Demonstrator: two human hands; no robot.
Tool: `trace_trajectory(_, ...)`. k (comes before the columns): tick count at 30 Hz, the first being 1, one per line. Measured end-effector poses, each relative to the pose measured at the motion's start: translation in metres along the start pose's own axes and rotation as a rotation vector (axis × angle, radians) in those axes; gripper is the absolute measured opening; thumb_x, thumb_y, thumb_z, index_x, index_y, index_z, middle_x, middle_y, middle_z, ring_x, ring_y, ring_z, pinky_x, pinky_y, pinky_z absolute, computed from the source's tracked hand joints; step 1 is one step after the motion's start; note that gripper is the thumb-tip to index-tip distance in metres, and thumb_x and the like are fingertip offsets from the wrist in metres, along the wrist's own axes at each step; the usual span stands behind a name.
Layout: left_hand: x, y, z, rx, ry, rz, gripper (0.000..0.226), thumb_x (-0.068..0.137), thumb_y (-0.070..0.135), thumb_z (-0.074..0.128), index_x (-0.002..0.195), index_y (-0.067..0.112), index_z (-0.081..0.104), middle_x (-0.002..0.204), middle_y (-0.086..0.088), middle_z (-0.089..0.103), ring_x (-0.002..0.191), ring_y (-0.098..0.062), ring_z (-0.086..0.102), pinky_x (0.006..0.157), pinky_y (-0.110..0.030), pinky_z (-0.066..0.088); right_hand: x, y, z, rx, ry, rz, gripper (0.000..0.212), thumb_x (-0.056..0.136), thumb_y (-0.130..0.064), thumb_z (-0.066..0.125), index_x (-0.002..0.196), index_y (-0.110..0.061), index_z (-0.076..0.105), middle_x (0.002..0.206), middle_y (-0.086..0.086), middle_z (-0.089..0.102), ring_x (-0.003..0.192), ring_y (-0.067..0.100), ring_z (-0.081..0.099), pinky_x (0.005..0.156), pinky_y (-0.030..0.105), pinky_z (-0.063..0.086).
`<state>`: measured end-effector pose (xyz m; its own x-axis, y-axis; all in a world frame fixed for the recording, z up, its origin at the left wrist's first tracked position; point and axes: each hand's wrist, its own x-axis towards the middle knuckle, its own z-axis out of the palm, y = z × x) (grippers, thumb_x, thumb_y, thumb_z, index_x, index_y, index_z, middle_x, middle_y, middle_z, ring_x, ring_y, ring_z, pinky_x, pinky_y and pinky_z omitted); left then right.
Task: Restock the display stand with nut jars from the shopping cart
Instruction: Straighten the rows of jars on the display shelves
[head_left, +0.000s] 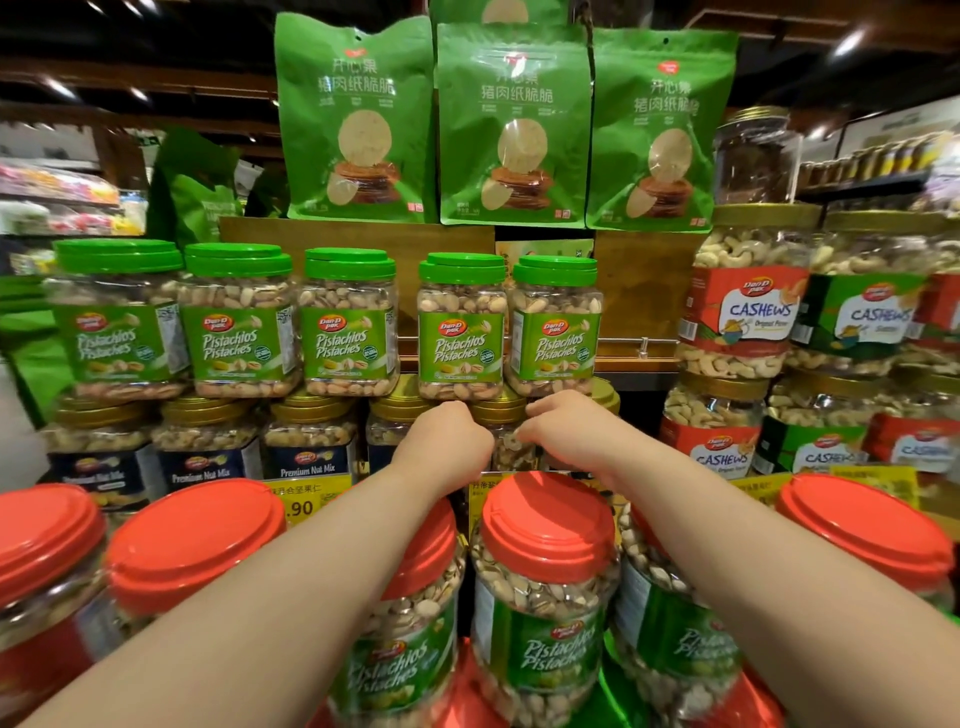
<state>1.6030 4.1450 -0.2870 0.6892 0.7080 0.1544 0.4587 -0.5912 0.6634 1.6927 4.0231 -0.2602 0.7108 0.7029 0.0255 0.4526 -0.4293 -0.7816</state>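
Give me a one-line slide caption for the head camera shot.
Both hands, left hand and right hand, grip a gold-lidded nut jar beneath green-lidded pistachio jars on the display stand.

Both bare forearms extend forward and converge toward the centre. Left hand (445, 435) shows its back, fingers curled under and hidden. Right hand (563, 426) lies just beside it, fingers bent downward, wrist slightly flexed.

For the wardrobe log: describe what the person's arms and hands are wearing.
Nothing worn shows. Both forearms are bare up to the frame edge, with no sleeves in view. The left hand and right hand have no gloves, and no watch, bracelet or ring is visible.
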Motion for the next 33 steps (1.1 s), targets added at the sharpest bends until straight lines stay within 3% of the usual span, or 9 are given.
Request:
trace_trajectory(2,0.001,0.001,-0.001,-0.023,-0.045,0.003,0.041,0.084,0.006,0.047,0.124,0.004,0.057,0.082,-0.002,0.065,0.068,-0.021,0.075,0.088,-0.042,0.058,-0.003,-0.002,0.002,0.001,-0.020,0.016,0.042,0.095,-0.014,0.065,0.133,0.002,0.059,0.141,0.021,0.058,0.131,0.037,0.054,0.110,0.051,0.044)
trace_trajectory(6,0.000,0.000,-0.006,-0.096,-0.057,0.010,0.018,0.085,0.004,0.049,0.101,0.006,0.057,0.093,-0.004,0.068,0.058,-0.021,0.074,0.068,-0.036,0.058,0.004,0.001,0.001,0.044,-0.039,0.022,0.042,0.099,-0.021,0.063,0.135,0.000,0.058,0.135,0.017,0.062,0.125,0.033,0.058,0.110,0.053,0.045)
trace_trajectory(8,-0.003,-0.001,-0.006,-0.100,-0.057,0.033,0.012,0.083,0.004,0.050,0.091,0.006,0.058,0.082,-0.007,0.069,0.054,-0.020,0.073,0.055,-0.028,0.045,0.008,0.002,0.000,0.082,-0.038,0.026,0.044,0.102,-0.031,0.058,0.138,-0.006,0.056,0.134,0.014,0.062,0.122,0.031,0.059,0.109,0.052,0.046)
trace_trajectory(10,-0.005,-0.002,-0.007,-0.100,-0.062,0.046,0.010,0.081,0.005,0.050,0.082,0.007,0.060,0.067,-0.008,0.069,0.057,-0.019,0.073,0.054,-0.027,0.041,0.012,0.003,-0.001,0.168,-0.034,0.053,0.048,0.103,-0.041,0.054,0.144,-0.016,0.050,0.140,0.008,0.059,0.124,0.029,0.058,0.109,0.051,0.046)
trace_trajectory(15,-0.005,-0.003,-0.007,-0.141,-0.031,-0.003,0.028,0.085,0.007,0.050,0.110,0.002,0.061,0.084,-0.006,0.075,0.068,-0.021,0.076,0.071,-0.036,0.060,0.011,0.006,0.000,0.307,-0.055,0.077,0.056,0.105,-0.046,0.049,0.154,-0.022,0.038,0.151,0.004,0.050,0.132,0.027,0.052,0.113,0.048,0.042)
trace_trajectory(20,-0.003,0.003,-0.003,-0.216,-0.127,-0.055,0.053,0.095,0.005,0.047,0.148,0.004,0.039,0.111,-0.007,0.058,0.081,-0.025,0.076,0.060,-0.037,0.056,0.012,0.011,0.001,0.329,-0.064,0.080,0.063,0.103,-0.051,0.050,0.157,-0.023,0.034,0.157,0.002,0.044,0.138,0.025,0.047,0.118,0.053,0.036)
trace_trajectory(27,-0.004,0.009,-0.002,-0.227,-0.210,-0.088,0.017,0.099,0.001,0.043,0.114,0.008,0.041,0.101,-0.011,0.056,0.088,-0.028,0.076,0.055,-0.035,0.048,0.012,0.010,0.000,0.286,-0.094,0.074,0.057,0.105,-0.048,0.048,0.153,-0.020,0.039,0.151,0.003,0.049,0.135,0.026,0.049,0.116,0.051,0.037)
trace_trajectory(30,-0.004,0.008,-0.001,-0.190,-0.201,-0.077,0.018,0.098,0.001,0.043,0.113,0.009,0.037,0.098,-0.010,0.055,0.081,-0.025,0.077,0.054,-0.035,0.047,0.008,0.007,-0.001,0.313,-0.125,0.060,0.050,0.107,-0.044,0.047,0.151,-0.021,0.041,0.129,-0.001,0.058,0.113,0.021,0.056,0.112,0.046,0.040)
trace_trajectory(33,-0.004,0.007,-0.003,-0.164,-0.200,-0.064,0.023,0.096,0.003,0.043,0.117,0.009,0.037,0.095,-0.010,0.056,0.073,-0.020,0.075,0.052,-0.033,0.047,0.010,0.005,-0.003,0.338,-0.157,0.056,0.051,0.106,-0.045,0.047,0.151,-0.021,0.039,0.144,0.007,0.053,0.112,0.024,0.055,0.113,0.048,0.040)
